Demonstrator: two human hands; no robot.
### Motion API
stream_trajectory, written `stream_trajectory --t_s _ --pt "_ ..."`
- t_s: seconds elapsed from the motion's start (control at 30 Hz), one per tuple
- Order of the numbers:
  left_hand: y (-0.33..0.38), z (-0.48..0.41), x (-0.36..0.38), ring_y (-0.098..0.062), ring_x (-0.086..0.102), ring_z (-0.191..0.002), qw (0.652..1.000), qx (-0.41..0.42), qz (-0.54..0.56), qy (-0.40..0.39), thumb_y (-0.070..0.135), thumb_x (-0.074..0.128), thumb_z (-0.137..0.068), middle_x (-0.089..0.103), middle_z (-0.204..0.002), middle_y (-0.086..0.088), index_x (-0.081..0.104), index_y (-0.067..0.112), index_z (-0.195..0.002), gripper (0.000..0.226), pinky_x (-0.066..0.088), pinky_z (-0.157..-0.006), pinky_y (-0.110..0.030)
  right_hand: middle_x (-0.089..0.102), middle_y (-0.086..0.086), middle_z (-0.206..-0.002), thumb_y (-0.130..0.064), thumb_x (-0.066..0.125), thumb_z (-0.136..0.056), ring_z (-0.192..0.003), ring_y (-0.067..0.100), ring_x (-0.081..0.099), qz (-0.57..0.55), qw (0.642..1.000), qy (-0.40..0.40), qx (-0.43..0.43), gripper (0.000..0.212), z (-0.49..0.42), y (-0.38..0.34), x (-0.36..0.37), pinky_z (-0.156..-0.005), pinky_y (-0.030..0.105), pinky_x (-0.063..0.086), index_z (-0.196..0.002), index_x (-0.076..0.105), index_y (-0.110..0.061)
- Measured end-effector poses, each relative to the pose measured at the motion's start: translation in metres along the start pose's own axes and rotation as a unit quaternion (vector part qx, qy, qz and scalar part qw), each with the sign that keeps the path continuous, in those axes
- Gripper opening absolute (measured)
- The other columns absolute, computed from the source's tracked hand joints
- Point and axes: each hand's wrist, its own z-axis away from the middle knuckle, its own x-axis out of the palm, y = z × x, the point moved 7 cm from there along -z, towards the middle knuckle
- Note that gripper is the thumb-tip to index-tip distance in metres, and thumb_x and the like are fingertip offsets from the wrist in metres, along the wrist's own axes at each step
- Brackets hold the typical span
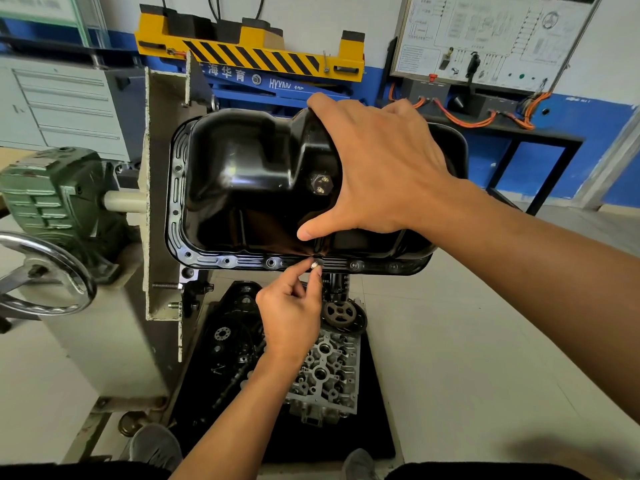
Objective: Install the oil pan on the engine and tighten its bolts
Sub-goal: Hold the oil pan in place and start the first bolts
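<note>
One glossy black steel oil pan [242,161] sits beside the cream stand plate [162,209]. The right hand [377,168] clasps its sump, hiding the middle. The left hand [291,313] pinches one small silver bolt [314,265] at the near flange (perhaps five empty holes). One grey cylinder head [329,372] lies below.

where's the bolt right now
Head view, low centre: the bolt is pinched by the left hand at the middle of the oil pan near flange, just below the thumb of the right hand gripping the pan.
</note>
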Motion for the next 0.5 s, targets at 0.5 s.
stream_trajectory --t_s 0.5 --pt "-0.002 -0.0012 -0.002 -0.011 0.036 -0.04 0.999 -0.041 0.02 0.027 0.022 0.078 -0.085 0.042 -0.049 -0.002 0.068 0.029 -0.088 0.013 0.039 -0.048 -0.018 0.06 0.002 -0.116 -0.098 0.053 -0.041 -0.095 0.028 0.06 -0.003 1.0 0.003 -0.002 0.134 -0.0009 0.0004 0.0013 -0.093 0.047 0.036 -0.145 0.028 -0.018"
